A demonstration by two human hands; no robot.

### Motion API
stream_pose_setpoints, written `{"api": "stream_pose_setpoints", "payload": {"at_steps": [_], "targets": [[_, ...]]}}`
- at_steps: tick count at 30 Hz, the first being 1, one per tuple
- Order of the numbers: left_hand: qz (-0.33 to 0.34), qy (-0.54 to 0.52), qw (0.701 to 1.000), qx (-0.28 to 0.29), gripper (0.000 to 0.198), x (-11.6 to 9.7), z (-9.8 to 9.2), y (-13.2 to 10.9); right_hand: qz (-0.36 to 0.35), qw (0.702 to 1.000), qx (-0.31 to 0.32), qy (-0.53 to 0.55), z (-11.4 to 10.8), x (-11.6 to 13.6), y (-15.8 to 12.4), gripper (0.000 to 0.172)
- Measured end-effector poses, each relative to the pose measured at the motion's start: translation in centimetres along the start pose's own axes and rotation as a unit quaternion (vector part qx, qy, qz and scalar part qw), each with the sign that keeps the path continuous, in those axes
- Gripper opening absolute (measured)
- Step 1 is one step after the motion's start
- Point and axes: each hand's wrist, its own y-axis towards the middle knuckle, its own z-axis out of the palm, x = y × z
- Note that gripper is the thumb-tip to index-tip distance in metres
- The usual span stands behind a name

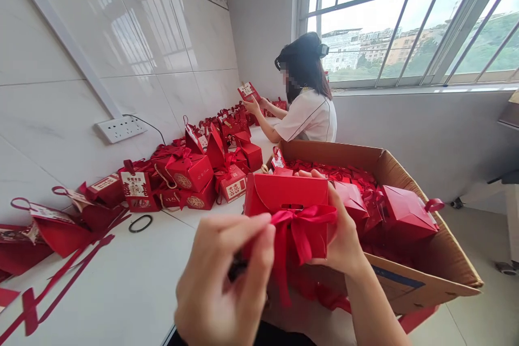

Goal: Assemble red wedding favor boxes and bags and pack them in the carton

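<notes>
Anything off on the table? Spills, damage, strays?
A black ring lies on the white table, odd beside the red gift boxes. Red ribbon strips trail untidily at the table's left. No spill or damage visible; the held gift box looks intact.

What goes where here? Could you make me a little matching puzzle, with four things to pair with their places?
Things
1. Black ring
2. Socket strip
3. Cardboard carton
4. Ribbon bow

Places
A. Around several red boxes
B. Pinched by the left hand
C. On the white table
D. On the tiled wall

Pairs: 1-C, 2-D, 3-A, 4-B
</notes>
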Motion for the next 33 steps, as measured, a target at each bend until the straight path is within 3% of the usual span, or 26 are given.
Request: {"api": "stream_pose_setpoints", "payload": {"at_steps": [2, 4, 7, 9, 10, 12, 14, 16, 19, 23, 29, 33], "targets": [[-0.148, -0.041, 0.988, -0.001, 0.005, 0.8, 0.4, 0.4, 0.023, 0.999, 0.025, -0.024, -0.5, 0.1, 0.0, 0.102], [-0.250, -0.082, 0.964, 0.023, 0.010, 1.7, 0.7, 0.7, 0.032, 0.997, 0.046, -0.056, -0.9, 0.1, 0.1, 0.105], [-0.289, -0.140, 0.945, 0.069, 0.016, 2.8, 1.0, 0.7, 0.027, 0.995, 0.055, -0.079, -1.3, 0.1, 0.2, 0.104], [-0.247, -0.111, 0.961, 0.060, 0.012, 2.8, 1.2, 0.2, 0.032, 0.995, 0.055, -0.082, -1.3, -0.2, 0.0, 0.103], [-0.190, -0.078, 0.977, 0.048, 0.009, 2.6, 1.4, -0.3, 0.036, 0.994, 0.053, -0.083, -1.3, -0.5, -0.1, 0.104], [-0.008, -0.003, 1.000, 0.021, 0.011, 1.7, 1.9, -1.4, 0.040, 0.995, 0.036, -0.078, -1.2, -1.0, -0.4, 0.103], [0.169, 0.039, 0.985, 0.027, 0.013, 0.7, 2.6, -2.4, 0.034, 0.997, -0.006, -0.066, -1.0, -1.6, -0.7, 0.098], [0.240, 0.042, 0.968, 0.056, 0.013, -0.1, 3.2, -3.1, 0.023, 0.997, -0.042, -0.055, -0.9, -2.0, -1.0, 0.094], [0.236, 0.020, 0.968, 0.084, 0.015, -0.3, 3.8, -3.3, 0.028, 0.996, -0.055, -0.060, -1.1, -2.2, -1.2, 0.097], [0.241, 0.011, 0.968, 0.073, 0.012, 0.1, 3.9, -3.1, 0.050, 0.995, -0.049, -0.073, -1.6, -2.0, -1.3, 0.103], [0.230, 0.008, 0.969, 0.084, 0.015, 0.1, 4.1, -3.4, 0.043, 0.994, -0.049, -0.092, -2.6, -2.0, -1.8, 0.099], [0.163, 0.042, 0.982, 0.089, 0.014, 2.0, 4.6, -2.3, 0.067, 0.991, -0.029, -0.108, -3.4, -2.1, -2.6, 0.102]]}}
